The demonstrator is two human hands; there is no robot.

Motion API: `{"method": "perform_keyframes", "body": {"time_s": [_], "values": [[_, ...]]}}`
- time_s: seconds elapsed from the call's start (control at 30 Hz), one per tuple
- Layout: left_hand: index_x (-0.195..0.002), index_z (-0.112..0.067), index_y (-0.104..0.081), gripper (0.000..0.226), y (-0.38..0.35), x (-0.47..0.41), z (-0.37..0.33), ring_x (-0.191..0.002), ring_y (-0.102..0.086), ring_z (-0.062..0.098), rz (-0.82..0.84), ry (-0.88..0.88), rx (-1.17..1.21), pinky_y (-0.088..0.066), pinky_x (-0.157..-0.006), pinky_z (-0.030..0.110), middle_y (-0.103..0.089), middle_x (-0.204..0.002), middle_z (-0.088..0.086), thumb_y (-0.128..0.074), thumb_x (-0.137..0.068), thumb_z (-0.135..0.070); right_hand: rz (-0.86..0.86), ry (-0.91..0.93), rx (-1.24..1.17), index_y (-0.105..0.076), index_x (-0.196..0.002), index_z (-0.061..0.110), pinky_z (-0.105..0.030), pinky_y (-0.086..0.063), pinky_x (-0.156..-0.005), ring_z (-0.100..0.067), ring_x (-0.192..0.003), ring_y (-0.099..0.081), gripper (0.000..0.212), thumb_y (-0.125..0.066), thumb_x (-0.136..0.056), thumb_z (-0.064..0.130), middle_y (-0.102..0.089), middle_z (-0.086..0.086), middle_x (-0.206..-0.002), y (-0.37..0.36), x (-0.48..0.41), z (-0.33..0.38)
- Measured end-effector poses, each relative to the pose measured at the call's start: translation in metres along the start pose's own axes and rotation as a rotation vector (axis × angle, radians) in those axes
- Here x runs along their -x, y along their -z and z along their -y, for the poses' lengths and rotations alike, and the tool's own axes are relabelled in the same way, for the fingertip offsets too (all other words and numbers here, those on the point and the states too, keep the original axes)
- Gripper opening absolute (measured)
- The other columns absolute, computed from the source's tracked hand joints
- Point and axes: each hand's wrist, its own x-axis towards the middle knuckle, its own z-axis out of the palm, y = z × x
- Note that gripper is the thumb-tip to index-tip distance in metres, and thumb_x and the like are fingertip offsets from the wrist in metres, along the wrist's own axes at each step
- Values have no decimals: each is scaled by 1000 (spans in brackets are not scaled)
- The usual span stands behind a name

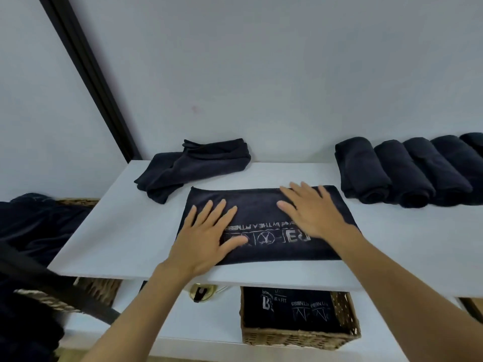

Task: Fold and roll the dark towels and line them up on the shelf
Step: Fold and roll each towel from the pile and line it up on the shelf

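— Where's the towel sitting just now?

— The folded towel [266,226] is lying flat on the white shelf [117,231], close to the front edge. Its pale lettering is facing up and reading upside down from where I'm standing. Both hands are resting on top of it.

— And how are the fingers lying on it?

— The left hand [206,236] is pressing palm-down on the towel's left end. Its fingers [209,212] are lying straight and spread wide, pointing toward the wall, and the thumb is stretching right across the lettering. The right hand [313,212] is lying flat on the right half, nearer the back edge. Those fingers [300,192] are straight too, fanning a little and angling up to the left. Neither hand is curling round the cloth or gripping anything.

— What are the arms doing?

— Both bare forearms are reaching in over the shelf's front edge and slanting toward each other.

— What else is lying around?

— A loosely bundled towel [193,168] is sitting behind and to the left, apart from the flat one. The rolled towels [405,171] are lying side by side at the right, touching one another, against the wall. Underneath, a wicker basket [300,338] is holding more dark lettered towels.
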Motion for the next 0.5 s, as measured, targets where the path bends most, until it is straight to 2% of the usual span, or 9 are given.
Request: {"method": "perform_keyframes", "body": {"time_s": [0.03, 0.1, 0.17, 0.2, 0.27, 0.33, 0.4, 0.43, 0.5], "values": [[-154, -38, -11, 87, 1, 8, 5, -151, 1, 16, -31, -47, -10, 5, -122, 40, -3, -162, -9, -10, -81, -84, -3, -20, -9, -28, -150, 33, -50, -7, -120, -19, -148, -18, 62, -15, -97, 63, -26, 4, -160, 4, -3, -8], [-149, -32, -36, 81, 3, 24, 8, -147, -24, 20, -115, -170, -33, -10, -122, 41, -29, -158, -3, -29, -84, -80, -40, -38, -78, -47, -133, 29, -48, -19, -113, -19, -133, -41, 53, -32, -95, 62, -49, 3, -141, 13, -8, -17], [-130, -23, -61, 54, 5, 31, 9, -130, -53, 23, -231, -308, -83, -34, -113, 45, -57, -138, 4, -57, -87, -56, -77, -45, -116, -55, -112, 26, -44, -30, -101, -21, -111, -54, 39, -48, -92, 58, -59, 4, -116, 24, -9, -21], [-118, -19, -69, 43, 7, 29, 12, -117, -63, 23, -277, -365, -122, -43, -107, 44, -66, -126, 5, -70, -81, -41, -73, -51, -128, -54, -106, 26, -42, -32, -97, -22, -105, -56, 32, -54, -91, 53, -61, 4, -109, 31, -7, -23], [-99, -16, -75, 30, 20, 18, 17, -95, -71, 23, -324, -417, -159, -52, -94, 37, -74, -103, 3, -78, -70, -24, -12, -102, -193, -52, -103, 26, -39, -36, -93, -22, -101, -58, 23, -61, -91, 43, -63, 4, -105, 46, 2, -29], [-93, -15, -77, 26, 34, -5, 22, -87, -71, 25, -400, -389, -174, -52, -86, 35, -75, -94, 2, -77, -67, -16, 67, -196, -293, -56, -107, 23, -35, -42, -85, -21, -98, -56, 24, -65, -90, 37, -62, -1, -108, 57, 22, -36], [-98, -15, -78, 32, 49, -35, 21, -93, -69, 27, -437, -309, -214, -51, -85, 40, -75, -101, 3, -81, -67, -8, 113, -296, -378, -58, -112, 21, -31, -42, -77, -19, -95, -56, 29, -67, -89, 36, -60, -3, -111, 61, 51, -39], [-106, -17, -76, 34, 53, -51, 18, -103, -65, 29, -422, -246, -208, -47, -89, 41, -72, -112, 4, -77, -74, -5, 126, -344, -434, -58, -114, 22, -30, -42, -76, -17, -94, -56, 31, -68, -89, 36, -58, -2, -112, 61, 67, -37], [-127, -28, -65, 43, 53, -79, 5, -126, -48, 28, -323, -103, -197, -34, -103, 42, -55, -141, 2, -57, -92, -6, 155, -431, -586, -55, -119, 26, -30, -43, -75, -13, -94, -57, 35, -66, -89, 38, -57, 1, -111, 57, 99, -25]]}}
